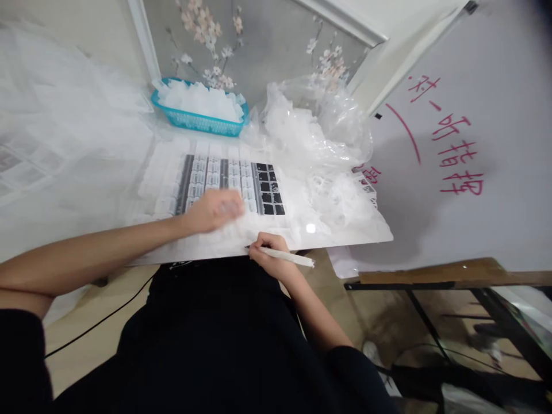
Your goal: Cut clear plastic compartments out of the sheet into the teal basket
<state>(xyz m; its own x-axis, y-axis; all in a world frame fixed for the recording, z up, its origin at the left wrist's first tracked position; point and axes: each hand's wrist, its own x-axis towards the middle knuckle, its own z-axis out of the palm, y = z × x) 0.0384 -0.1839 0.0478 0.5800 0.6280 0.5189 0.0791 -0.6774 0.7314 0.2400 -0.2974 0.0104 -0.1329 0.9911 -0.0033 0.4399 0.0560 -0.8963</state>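
Observation:
My left hand (215, 210) is over the front of a sheet with rows of small pieces, its fingers curled and blurred by motion. A pale patch shows at those fingers, too smeared to name. At the table's front edge my right hand (271, 253) grips a slim white-wrapped tool (293, 257) with a thin dark tip pointing left. Beyond my hands lie columns of small clear-and-white pieces (213, 172), parted by dark grey strips. To their right is a block of black squares (268, 188).
A blue basket (202, 122) full of white pieces stands at the back. Crumpled clear plastic bags (319, 126) and a heap of white scraps (345, 198) lie on the right of the white table (362, 233). A whiteboard (509, 132) with red writing stands at right.

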